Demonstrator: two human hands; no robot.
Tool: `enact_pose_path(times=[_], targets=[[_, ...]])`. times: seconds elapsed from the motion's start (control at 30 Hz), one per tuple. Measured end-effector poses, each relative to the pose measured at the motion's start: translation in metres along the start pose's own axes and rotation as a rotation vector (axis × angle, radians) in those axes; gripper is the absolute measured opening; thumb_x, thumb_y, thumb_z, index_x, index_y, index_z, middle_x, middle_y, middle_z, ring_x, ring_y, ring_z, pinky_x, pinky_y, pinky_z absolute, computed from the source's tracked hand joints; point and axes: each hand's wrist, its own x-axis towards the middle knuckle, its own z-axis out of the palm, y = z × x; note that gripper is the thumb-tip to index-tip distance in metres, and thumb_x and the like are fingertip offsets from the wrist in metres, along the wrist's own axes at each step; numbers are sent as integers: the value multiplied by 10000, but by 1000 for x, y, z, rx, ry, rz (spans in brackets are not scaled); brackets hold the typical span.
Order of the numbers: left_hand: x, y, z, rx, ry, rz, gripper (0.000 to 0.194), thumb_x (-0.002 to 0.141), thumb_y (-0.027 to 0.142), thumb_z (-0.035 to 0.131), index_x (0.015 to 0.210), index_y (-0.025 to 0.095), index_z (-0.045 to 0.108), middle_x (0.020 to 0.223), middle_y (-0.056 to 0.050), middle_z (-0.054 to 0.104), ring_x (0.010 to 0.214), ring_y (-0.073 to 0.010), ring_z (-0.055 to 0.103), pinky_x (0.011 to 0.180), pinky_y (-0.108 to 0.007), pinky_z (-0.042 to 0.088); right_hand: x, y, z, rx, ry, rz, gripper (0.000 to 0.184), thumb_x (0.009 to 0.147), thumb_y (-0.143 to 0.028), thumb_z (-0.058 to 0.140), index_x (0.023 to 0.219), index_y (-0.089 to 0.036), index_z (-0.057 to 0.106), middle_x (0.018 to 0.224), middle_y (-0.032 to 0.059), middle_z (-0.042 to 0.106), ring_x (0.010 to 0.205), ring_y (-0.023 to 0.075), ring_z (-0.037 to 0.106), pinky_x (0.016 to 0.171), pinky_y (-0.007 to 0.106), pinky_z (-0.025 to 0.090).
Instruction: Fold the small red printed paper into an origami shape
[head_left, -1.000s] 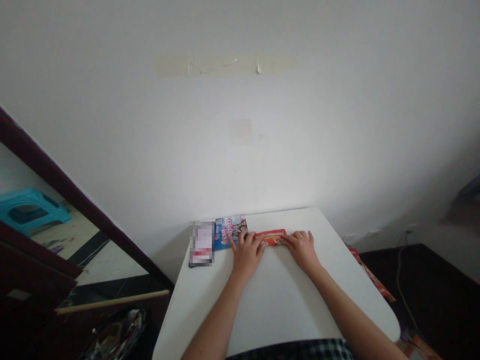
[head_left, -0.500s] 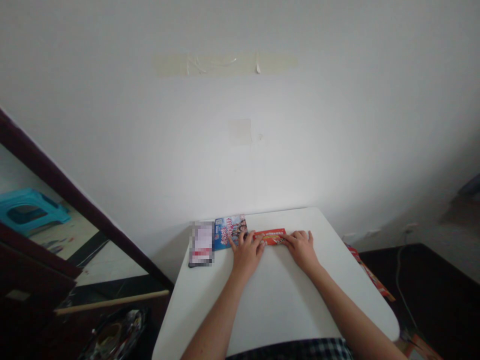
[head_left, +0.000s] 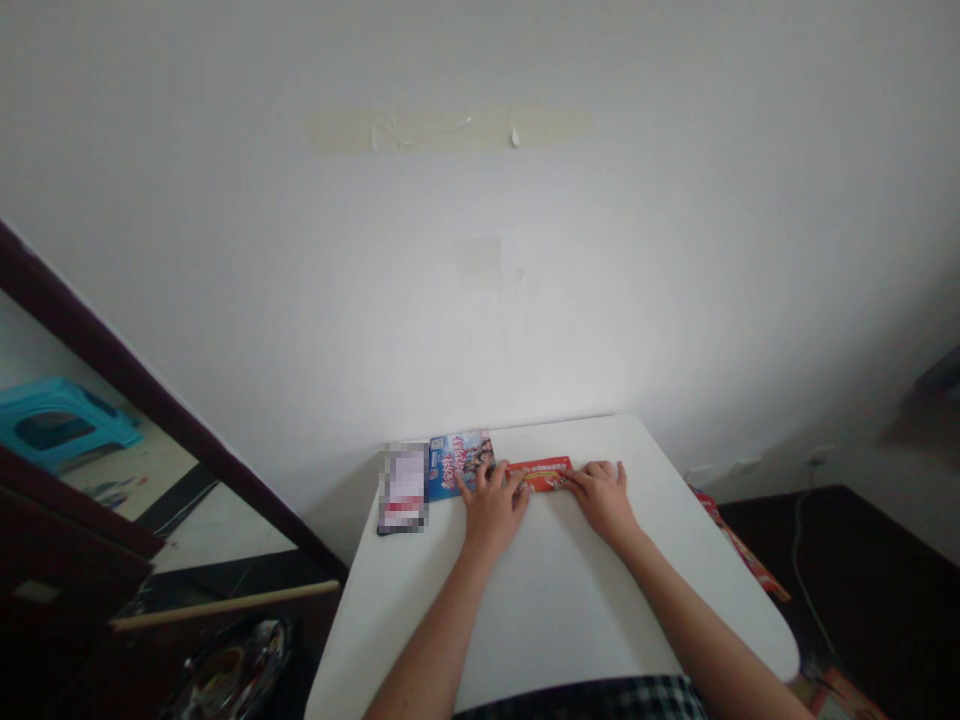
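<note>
A narrow red printed leaflet (head_left: 541,468) lies on the white table between my two hands. My left hand (head_left: 493,510) rests palm down with its fingers spread, its right-hand fingers on the leaflet's left end. The other fingertips of that hand reach the lower right edge of a blue printed flyer (head_left: 454,466), which lies flat beside the leaflet. At the leaflet's right end, my right hand (head_left: 602,500) has thumb and forefinger closed on the edge, while its outer fingers stick out. Left of the flyer is a phone-like rectangle (head_left: 405,488), blurred by pixelation.
The white table (head_left: 555,610) stands against a pale wall with tape marks. Left on the floor are a wooden stick (head_left: 225,605) and a dark bag-lined bin (head_left: 232,670). A mirror-like panel shows a blue stool (head_left: 67,425). A cable (head_left: 799,555) hangs at right.
Both hands keep nearly the same place. The red leaflet's face looks slightly flatter and brighter under the fingers; the blue flyer has not moved.
</note>
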Motion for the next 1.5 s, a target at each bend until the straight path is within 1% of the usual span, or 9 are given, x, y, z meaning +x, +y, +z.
enact_pose_path(times=[0.27,0.5,0.67,0.83,1.0,1.1,1.23,1.33,1.5], targets=[[1,0,0,-7,2,-2,365,965,491,418,1263,432,621,1424,-4,571,1363,-330,375,1106,-801,65,0,1,1,-9,8,-8,309,981,-447,478,1191,-360,688,1036,62,659,1108,261,514,1127,656,184],[1,1,-2,-1,-15,-10,370,963,485,424,1278,441,613,1439,-8,556,1361,-318,377,1130,-771,50,1,2,4,-22,5,-2,313,984,-436,470,1209,-363,675,1045,65,661,1117,262,509,1130,644,186],[1,2,-2,-6,-11,-8,377,971,485,400,1283,441,606,1433,-10,560,1363,-321,375,1117,-784,62,1,2,2,-19,4,-4,314,980,-433,482,1218,-358,672,1037,64,662,1113,266,513,1127,644,192],[1,3,-1,-3,-5,-20,372,955,486,434,1276,442,615,1436,-8,557,1365,-327,372,1124,-776,71,1,1,1,-12,8,-4,303,978,-439,481,1184,-365,690,1042,65,662,1124,265,515,1129,634,193],[2,4,4,-1,-9,-91,364,910,495,504,1236,427,652,1517,0,479,1411,-382,301,1107,-794,82,1,-1,2,-19,20,-4,302,976,-443,486,1176,-353,695,1041,71,663,1123,267,509,1128,623,200],[3,7,8,-12,-8,-111,369,912,524,485,1212,408,666,1530,4,468,1426,-407,272,1084,-819,75,1,-1,2,-25,19,1,309,975,-451,487,1172,-344,699,1043,78,665,1124,270,508,1124,622,201],[5,10,11,-9,-3,-124,378,925,529,457,1206,391,667,1511,-12,493,1419,-405,288,1060,-842,69,1,-2,1,-36,9,6,301,976,-436,491,1167,-341,703,1048,78,667,1132,270,510,1118,619,213],[5,11,13,8,13,-111,375,909,512,500,1221,379,658,1505,-25,496,1418,-398,297,1072,-834,68,1,-2,-1,-31,7,1,296,974,-434,497,1168,-343,703,1054,75,666,1133,269,512,1120,617,218],[5,10,16,27,-2,-128,408,893,505,541,1268,376,636,1520,-71,464,1430,-384,290,1092,-808,92,1,-2,0,-24,0,5,303,974,-435,495,1180,-341,697,1056,78,661,1130,270,507,1121,615,214]])
